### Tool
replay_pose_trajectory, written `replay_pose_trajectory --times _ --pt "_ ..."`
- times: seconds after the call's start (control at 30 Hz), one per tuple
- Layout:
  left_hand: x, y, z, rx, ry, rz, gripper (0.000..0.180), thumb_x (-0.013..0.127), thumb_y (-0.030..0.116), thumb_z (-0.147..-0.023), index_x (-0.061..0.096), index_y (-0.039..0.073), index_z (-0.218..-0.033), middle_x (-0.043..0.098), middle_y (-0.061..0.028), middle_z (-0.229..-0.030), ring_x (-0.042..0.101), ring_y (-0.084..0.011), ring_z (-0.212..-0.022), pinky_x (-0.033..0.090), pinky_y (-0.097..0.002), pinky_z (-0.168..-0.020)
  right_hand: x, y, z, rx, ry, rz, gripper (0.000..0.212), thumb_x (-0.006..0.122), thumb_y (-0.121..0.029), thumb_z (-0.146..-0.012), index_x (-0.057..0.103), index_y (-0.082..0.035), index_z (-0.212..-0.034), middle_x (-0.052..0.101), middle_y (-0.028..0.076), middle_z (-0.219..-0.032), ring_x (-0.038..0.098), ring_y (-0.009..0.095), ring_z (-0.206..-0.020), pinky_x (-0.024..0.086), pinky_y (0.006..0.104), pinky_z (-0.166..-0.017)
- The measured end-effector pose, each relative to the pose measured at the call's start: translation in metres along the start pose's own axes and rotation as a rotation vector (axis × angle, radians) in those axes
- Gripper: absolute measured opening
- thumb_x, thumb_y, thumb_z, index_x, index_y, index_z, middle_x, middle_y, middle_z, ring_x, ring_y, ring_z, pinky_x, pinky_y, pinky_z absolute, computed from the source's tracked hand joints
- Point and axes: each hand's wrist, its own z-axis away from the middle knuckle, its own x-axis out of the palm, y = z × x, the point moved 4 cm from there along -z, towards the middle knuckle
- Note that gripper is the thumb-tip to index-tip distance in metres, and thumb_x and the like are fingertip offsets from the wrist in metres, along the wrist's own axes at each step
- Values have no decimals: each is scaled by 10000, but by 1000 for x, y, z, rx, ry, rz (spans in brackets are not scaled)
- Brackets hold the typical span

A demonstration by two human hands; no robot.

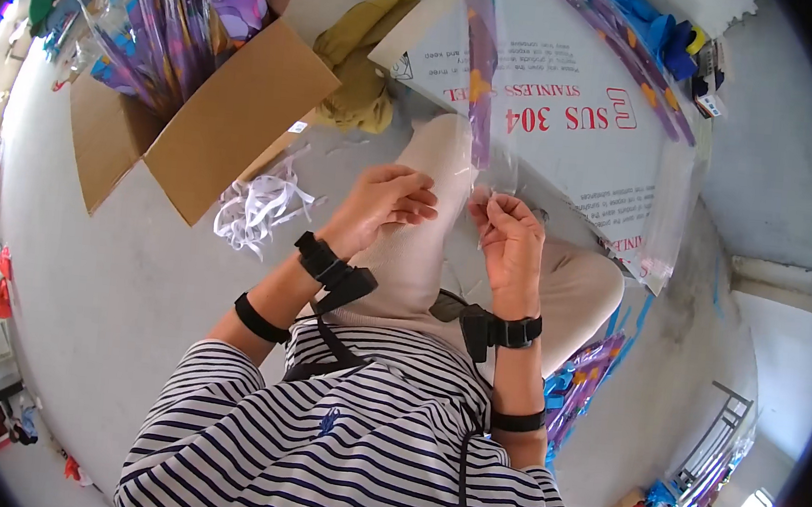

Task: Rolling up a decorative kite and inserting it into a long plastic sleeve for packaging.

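A long purple strip with orange patches (pixel 479 76), in a clear plastic sleeve, lies across the white printed board in front of me. The sleeve's clear end (pixel 498 173) hangs past the board's near edge, over my lap. My right hand (pixel 512 239) is closed in a pinch at that clear end. To its left, my left hand (pixel 389 204) hovers above my leg with its fingers loosely bent and a little apart. Nothing shows in the left hand, and it does not touch the strip.
An open cardboard box (pixel 234 123) of wrapped purple and blue pieces stands at the far left. White ribbon scraps (pixel 260 207) lie beside it, near an olive cloth (pixel 360 66). The white board (pixel 568 171) fills the far right. More wrapped pieces (pixel 583 385) lie right of my knee.
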Motion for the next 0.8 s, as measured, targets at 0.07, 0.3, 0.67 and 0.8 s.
replay_pose_trajectory --times 0.07,0.3,0.67,0.8 --pt "12 3 -2 -16 -42 8 221 646 209 -958 644 2 -1033 706 -103 -930 721 -187 -816 547 -258 -709 4 1 3 -8 32 -23 69 611 55 -911 642 49 -972 692 153 -992 688 262 -917 561 379 -926" --pt "13 -4 -15 83 -83 -108 127 675 108 -902 640 12 -977 694 -67 -798 681 -139 -664 503 -223 -609 3 3 0 -6 0 29 69 631 43 -896 660 28 -957 698 124 -1009 675 204 -876 551 314 -856" --pt "-35 1 -8 194 113 -376 164 654 19 -873 586 29 -1022 639 -47 -732 558 -78 -580 399 -218 -514 33 -9 -63 -257 -126 969 53 660 9 -833 658 13 -886 663 116 -1194 634 151 -874 494 289 -864" --pt "-45 -3 -9 211 120 -382 182 648 10 -873 581 27 -1041 627 -40 -715 536 -70 -572 368 -223 -494 75 -5 -60 -699 -459 1261 122 660 10 -771 630 -13 -887 671 125 -1206 634 261 -1011 483 358 -895"
